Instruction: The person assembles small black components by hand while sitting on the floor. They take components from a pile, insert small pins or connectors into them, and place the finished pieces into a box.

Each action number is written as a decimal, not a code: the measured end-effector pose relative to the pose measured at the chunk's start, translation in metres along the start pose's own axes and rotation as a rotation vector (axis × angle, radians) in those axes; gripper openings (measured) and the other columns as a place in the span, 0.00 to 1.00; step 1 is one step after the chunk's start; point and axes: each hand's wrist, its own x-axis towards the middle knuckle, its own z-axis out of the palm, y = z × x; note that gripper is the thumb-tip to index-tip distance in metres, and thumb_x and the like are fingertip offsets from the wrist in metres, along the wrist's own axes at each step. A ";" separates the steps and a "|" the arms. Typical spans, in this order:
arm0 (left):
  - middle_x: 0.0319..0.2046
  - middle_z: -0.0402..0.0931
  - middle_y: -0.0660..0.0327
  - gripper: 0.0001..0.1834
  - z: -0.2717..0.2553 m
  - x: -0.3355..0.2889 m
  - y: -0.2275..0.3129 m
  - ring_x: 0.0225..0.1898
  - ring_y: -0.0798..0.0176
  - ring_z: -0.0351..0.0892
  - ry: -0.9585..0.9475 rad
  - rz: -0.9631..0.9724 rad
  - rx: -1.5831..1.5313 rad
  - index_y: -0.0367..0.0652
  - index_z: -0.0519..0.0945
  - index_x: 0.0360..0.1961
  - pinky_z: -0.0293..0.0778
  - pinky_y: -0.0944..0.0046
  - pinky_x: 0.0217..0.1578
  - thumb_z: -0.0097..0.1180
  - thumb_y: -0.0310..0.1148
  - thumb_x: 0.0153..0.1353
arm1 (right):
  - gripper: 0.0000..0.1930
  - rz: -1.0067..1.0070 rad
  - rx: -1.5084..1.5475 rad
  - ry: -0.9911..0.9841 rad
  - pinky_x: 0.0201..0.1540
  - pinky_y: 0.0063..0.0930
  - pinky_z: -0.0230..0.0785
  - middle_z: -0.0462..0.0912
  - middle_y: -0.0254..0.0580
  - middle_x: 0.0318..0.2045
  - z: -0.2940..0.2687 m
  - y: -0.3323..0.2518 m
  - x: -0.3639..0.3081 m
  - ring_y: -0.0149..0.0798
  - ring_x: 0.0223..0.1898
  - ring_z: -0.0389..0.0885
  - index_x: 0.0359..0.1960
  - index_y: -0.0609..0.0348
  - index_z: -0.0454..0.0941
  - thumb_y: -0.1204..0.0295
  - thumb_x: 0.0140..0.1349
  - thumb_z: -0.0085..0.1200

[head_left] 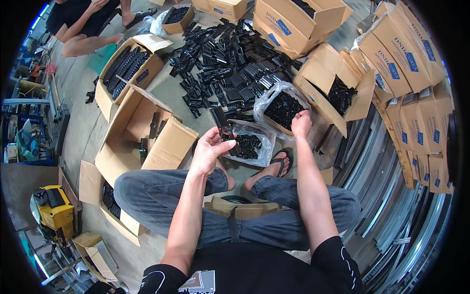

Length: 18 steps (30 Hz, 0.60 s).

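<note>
My left hand point(210, 149) is closed round a glossy black bracket-like part point(219, 116), held upright between thumb and fingers. Just beyond that hand, a clear plastic-lined tub point(266, 153) holds small black pieces point(248, 146). My right hand point(301, 123) is at the right edge of a clear plastic bag point(262, 105) filled with small black pieces point(284, 110). Its fingers are pinched together, and whatever is between them is hidden. Past both hands lies a big heap of similar black parts point(225, 73) on the floor.
An open carton point(117, 159) stands at my left with a few black parts inside. Another open carton point(313, 90) of black parts is at the right, near stacked cartons point(406, 54) and long metal profiles point(391, 196). Another person point(81, 22) sits at the far left.
</note>
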 end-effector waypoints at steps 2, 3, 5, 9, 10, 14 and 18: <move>0.44 0.82 0.63 0.21 0.006 0.002 -0.001 0.43 0.67 0.82 -0.022 -0.014 -0.024 0.42 0.77 0.51 0.79 0.66 0.45 0.69 0.23 0.56 | 0.07 0.113 0.464 -0.001 0.25 0.34 0.78 0.81 0.42 0.28 0.016 0.012 0.017 0.36 0.26 0.82 0.38 0.64 0.78 0.72 0.65 0.55; 0.44 0.82 0.62 0.22 -0.004 -0.003 0.001 0.43 0.66 0.82 0.012 -0.012 -0.036 0.42 0.77 0.52 0.79 0.66 0.45 0.69 0.23 0.56 | 0.07 0.285 0.810 -0.257 0.29 0.30 0.78 0.82 0.41 0.27 -0.016 -0.045 -0.002 0.36 0.27 0.83 0.38 0.63 0.81 0.73 0.64 0.56; 0.45 0.82 0.62 0.23 0.005 -0.001 0.002 0.43 0.65 0.83 -0.019 -0.016 -0.056 0.42 0.76 0.53 0.80 0.66 0.44 0.69 0.24 0.56 | 0.06 0.155 1.006 -0.399 0.23 0.20 0.73 0.79 0.35 0.26 -0.056 -0.080 -0.008 0.27 0.23 0.79 0.38 0.64 0.80 0.73 0.65 0.57; 0.46 0.82 0.59 0.26 0.009 -0.001 0.001 0.44 0.62 0.84 -0.063 -0.023 -0.106 0.43 0.75 0.56 0.79 0.68 0.41 0.68 0.24 0.56 | 0.05 -0.123 1.149 -0.649 0.25 0.18 0.71 0.79 0.32 0.27 -0.130 -0.142 -0.025 0.24 0.24 0.77 0.38 0.63 0.79 0.74 0.65 0.57; 0.46 0.82 0.59 0.26 0.006 -0.003 0.003 0.44 0.62 0.84 -0.061 -0.012 -0.110 0.43 0.75 0.56 0.79 0.68 0.41 0.68 0.24 0.56 | 0.05 -0.174 1.162 -0.702 0.26 0.17 0.70 0.79 0.31 0.27 -0.146 -0.156 -0.038 0.24 0.24 0.77 0.38 0.63 0.78 0.75 0.65 0.57; 0.48 0.82 0.59 0.31 0.003 -0.008 0.009 0.45 0.61 0.85 -0.096 0.005 -0.208 0.45 0.72 0.62 0.76 0.72 0.36 0.67 0.23 0.57 | 0.05 -0.197 1.156 -0.845 0.31 0.19 0.74 0.81 0.35 0.31 -0.187 -0.169 -0.079 0.25 0.28 0.79 0.41 0.65 0.77 0.79 0.64 0.56; 0.48 0.82 0.57 0.31 0.008 -0.011 0.012 0.46 0.56 0.85 -0.148 -0.031 -0.191 0.42 0.72 0.62 0.80 0.64 0.44 0.67 0.22 0.55 | 0.06 -0.136 1.248 -0.809 0.33 0.20 0.75 0.81 0.36 0.32 -0.180 -0.165 -0.097 0.25 0.30 0.80 0.42 0.65 0.77 0.80 0.64 0.56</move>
